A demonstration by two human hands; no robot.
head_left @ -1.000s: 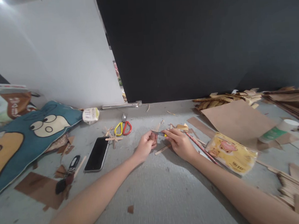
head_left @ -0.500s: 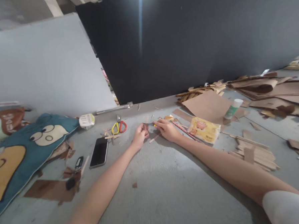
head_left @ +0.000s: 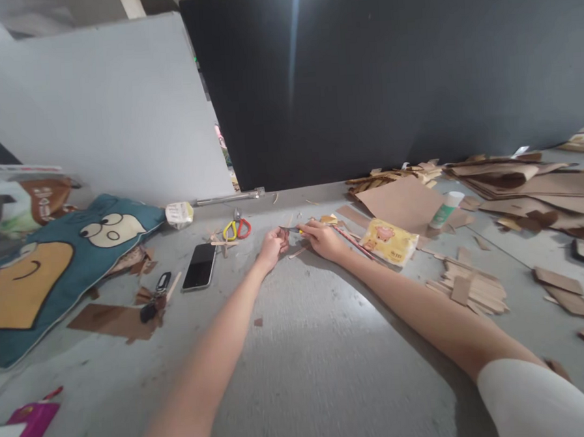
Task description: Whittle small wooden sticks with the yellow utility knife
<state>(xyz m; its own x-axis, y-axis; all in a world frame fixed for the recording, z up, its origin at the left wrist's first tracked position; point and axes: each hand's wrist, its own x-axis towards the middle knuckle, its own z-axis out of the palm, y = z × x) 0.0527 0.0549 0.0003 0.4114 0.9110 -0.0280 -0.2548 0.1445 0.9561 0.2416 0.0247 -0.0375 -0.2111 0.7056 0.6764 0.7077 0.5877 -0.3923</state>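
Note:
My left hand [head_left: 272, 247] is closed in a pinch near the middle of the table. A thin wooden stick [head_left: 291, 220] pokes up at its fingertips; most of what it grips is hidden. Just to the right, my right hand [head_left: 324, 240] wraps round a small knife [head_left: 300, 230] with a yellow handle. Its dark blade points left and meets the left fingertips. A loose wooden strip [head_left: 298, 253] lies on the table between the hands. Beside the right hand are a red striped pencil-like rod [head_left: 354, 241] and a yellow tissue pack [head_left: 390, 242].
On the left lie pliers [head_left: 237, 226], a phone [head_left: 199, 267], keys [head_left: 155, 299] and a blue cartoon cushion [head_left: 85, 249]. A glue stick [head_left: 447, 210], wooden strips [head_left: 476, 287] and brown cardboard [head_left: 401, 203] are on the right. A black panel [head_left: 363, 84] stands behind.
The camera view has shifted, bringing a purple item into the lower left. Both hands stay together at nearly the same spot, keeping their grips; the knife blade shows more clearly.

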